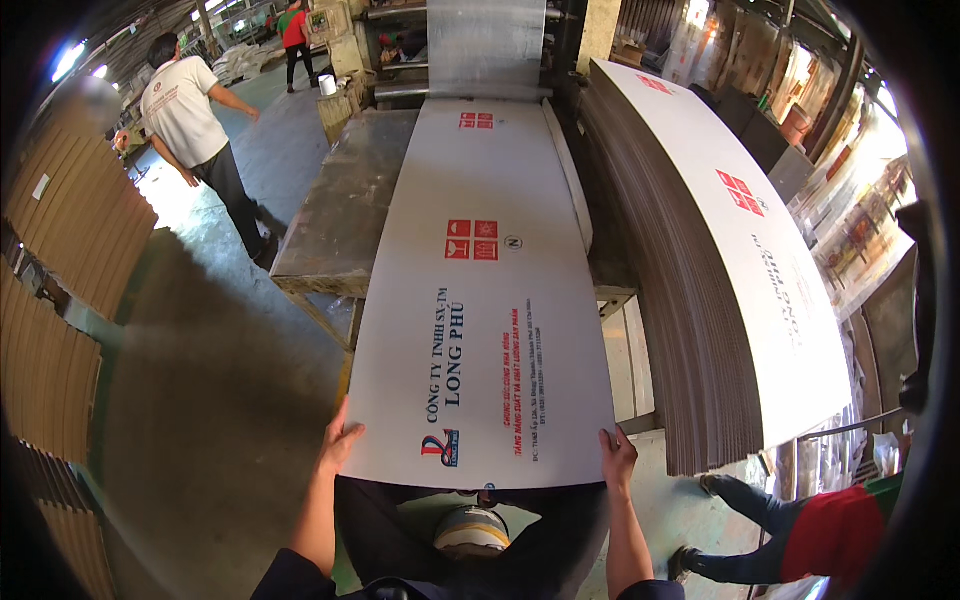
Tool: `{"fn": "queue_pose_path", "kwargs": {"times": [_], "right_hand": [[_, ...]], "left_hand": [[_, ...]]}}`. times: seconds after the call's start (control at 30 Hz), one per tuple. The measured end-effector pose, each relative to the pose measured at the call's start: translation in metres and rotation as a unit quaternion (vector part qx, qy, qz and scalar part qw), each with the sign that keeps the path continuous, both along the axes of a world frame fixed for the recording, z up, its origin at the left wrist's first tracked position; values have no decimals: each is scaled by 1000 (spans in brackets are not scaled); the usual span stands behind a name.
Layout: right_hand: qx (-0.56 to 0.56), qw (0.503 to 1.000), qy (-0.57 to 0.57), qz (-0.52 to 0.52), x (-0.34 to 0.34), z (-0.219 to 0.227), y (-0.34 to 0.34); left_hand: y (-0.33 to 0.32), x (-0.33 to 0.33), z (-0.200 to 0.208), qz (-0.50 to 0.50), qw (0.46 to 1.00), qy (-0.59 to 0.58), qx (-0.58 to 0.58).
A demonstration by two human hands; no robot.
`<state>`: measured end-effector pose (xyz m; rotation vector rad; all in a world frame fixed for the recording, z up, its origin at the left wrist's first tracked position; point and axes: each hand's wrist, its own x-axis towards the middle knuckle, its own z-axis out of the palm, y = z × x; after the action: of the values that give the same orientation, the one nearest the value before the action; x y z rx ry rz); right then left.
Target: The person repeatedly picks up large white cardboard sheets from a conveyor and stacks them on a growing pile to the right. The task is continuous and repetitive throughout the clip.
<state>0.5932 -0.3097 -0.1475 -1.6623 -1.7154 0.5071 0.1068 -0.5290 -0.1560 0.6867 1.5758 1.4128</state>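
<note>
A long white printed cardboard sheet stretches from my lap up to the machine, with red handling symbols and blue and red lettering on its face. Its near left corner is pinched in my left hand, the thumb lying on top. At the near right edge my right hand grips the same sheet, fingers partly hidden beneath it. The far end rests on a metal table in front of the machine's rollers.
A tall stack of similar cardboard sheets stands close on my right. Brown cardboard piles line the left. One person walks at the left, another in red stands farther back, and a third is at the lower right.
</note>
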Motion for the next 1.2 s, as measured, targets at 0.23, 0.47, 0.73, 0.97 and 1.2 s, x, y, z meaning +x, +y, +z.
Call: {"fn": "queue_pose_path", "kwargs": {"times": [0.23, 0.47, 0.73, 0.97, 1.2], "right_hand": [[-43, 999, 29, 19, -30, -27, 79], [-154, 968, -196, 21, -101, 50, 150], [204, 945, -217, 134, 87, 300, 140], [-101, 776, -622, 33, 173, 225, 108], [63, 908, -405, 84, 47, 257, -31]], "left_hand": [[76, -46, -24, 14, 1000, 18, -5], [176, -95, -16, 47, 946, 308, -89], [113, 6, 21, 66, 991, 81, 84], [12, 197, -17, -167, 976, -120, -74], [63, 268, 59, -341, 928, -146, 40]]}}
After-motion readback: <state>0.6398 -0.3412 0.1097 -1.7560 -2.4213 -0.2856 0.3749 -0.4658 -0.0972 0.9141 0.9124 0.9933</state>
